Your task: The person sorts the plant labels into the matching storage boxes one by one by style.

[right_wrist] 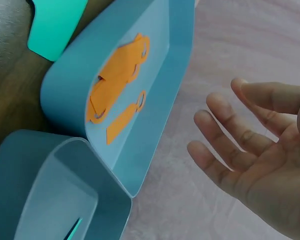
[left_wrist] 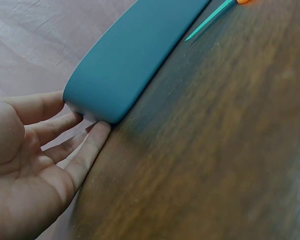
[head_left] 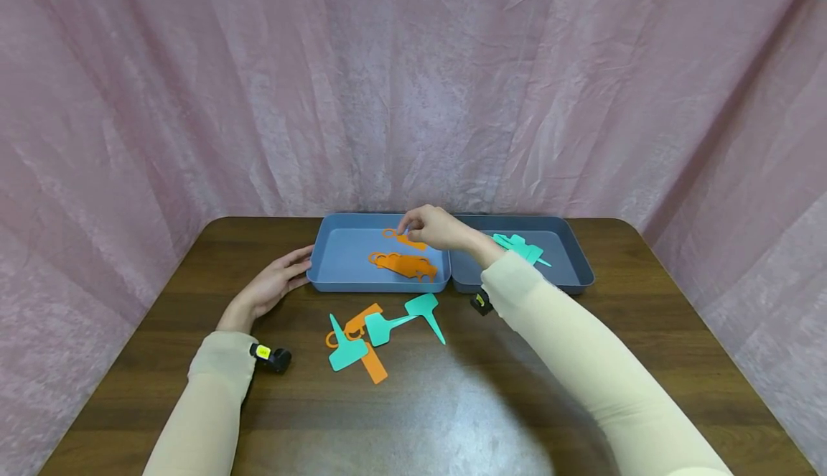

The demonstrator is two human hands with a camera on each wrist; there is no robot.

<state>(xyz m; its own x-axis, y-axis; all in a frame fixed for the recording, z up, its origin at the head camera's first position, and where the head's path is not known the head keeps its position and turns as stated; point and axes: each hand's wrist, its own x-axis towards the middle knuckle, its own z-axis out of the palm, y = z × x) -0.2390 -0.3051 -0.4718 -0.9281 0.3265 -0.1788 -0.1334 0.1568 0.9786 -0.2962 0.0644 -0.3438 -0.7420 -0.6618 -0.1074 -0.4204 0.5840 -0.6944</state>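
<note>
My left hand (head_left: 274, 286) touches the left end of the blue tray (head_left: 339, 253); in the left wrist view its fairly straight fingers rest against the tray's corner (left_wrist: 105, 90). Above that tray's right part is my right hand (head_left: 439, 228). The right wrist view shows its fingers (right_wrist: 230, 135) loosely bent, with nothing between them. Beneath it lies a single orange loop-ended tag (right_wrist: 122, 125), apart from a pile of orange tags (head_left: 405, 266) in the same tray. Partly behind my right wrist, teal T-shaped plant labels (head_left: 526, 250) lie in the darker tray (head_left: 565, 260).
In front of the trays, several teal labels (head_left: 423, 305) and orange tags (head_left: 375, 362) lie on the wooden table (head_left: 310, 418), some overlapping. The two trays stand side by side near the back edge. A pink curtain (head_left: 413, 88) hangs behind the table.
</note>
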